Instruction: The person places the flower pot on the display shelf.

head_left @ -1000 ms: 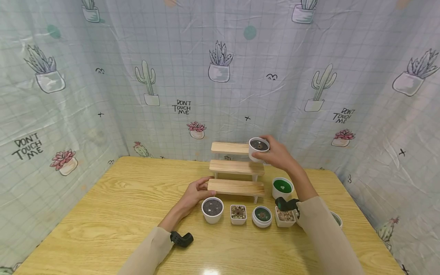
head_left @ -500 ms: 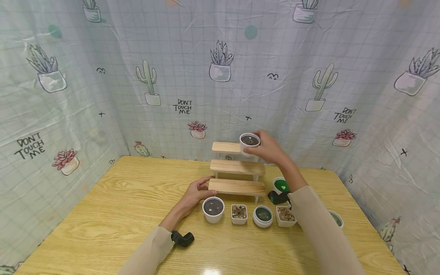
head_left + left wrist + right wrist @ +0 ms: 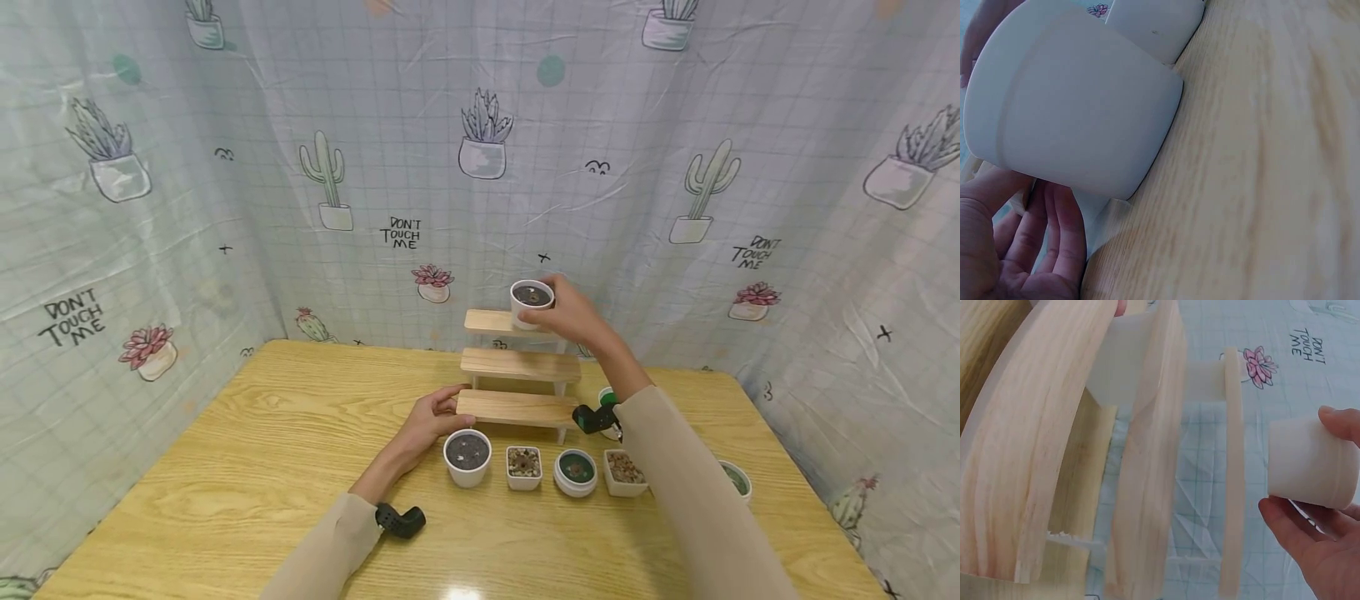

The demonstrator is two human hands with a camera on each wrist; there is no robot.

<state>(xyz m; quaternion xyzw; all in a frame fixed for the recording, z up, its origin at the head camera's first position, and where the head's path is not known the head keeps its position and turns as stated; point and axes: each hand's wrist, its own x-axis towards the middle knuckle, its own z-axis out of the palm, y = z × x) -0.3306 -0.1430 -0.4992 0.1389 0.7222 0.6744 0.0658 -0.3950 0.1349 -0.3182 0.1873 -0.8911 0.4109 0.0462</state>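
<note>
My right hand [image 3: 576,315] grips a small round white pot [image 3: 531,300] with dark soil, up at the top tier of a three-step wooden stand [image 3: 519,364]. In the right wrist view, thumb and fingers hold the pot [image 3: 1310,462] from opposite sides, and a gap shows between its base and the top plank [image 3: 1233,475]. My left hand [image 3: 423,427] holds the left end of the lowest plank [image 3: 517,406], thumb on top. Close in front of that hand stands a white pot [image 3: 1079,100] of dark soil, which partly covers the fingers in the left wrist view.
Along the front of the stand sit a square pebble pot [image 3: 523,468], a round green-filled pot [image 3: 575,472] and another square pebble pot [image 3: 624,472]. A green-filled pot [image 3: 606,397] is partly hidden behind the right wrist, another [image 3: 737,479] by the sleeve. A printed curtain [image 3: 375,167] hangs behind.
My right hand has carried the white pot leftward and a little up along the top plank, from its right end toward its middle. The left hand stays at the lowest plank.
</note>
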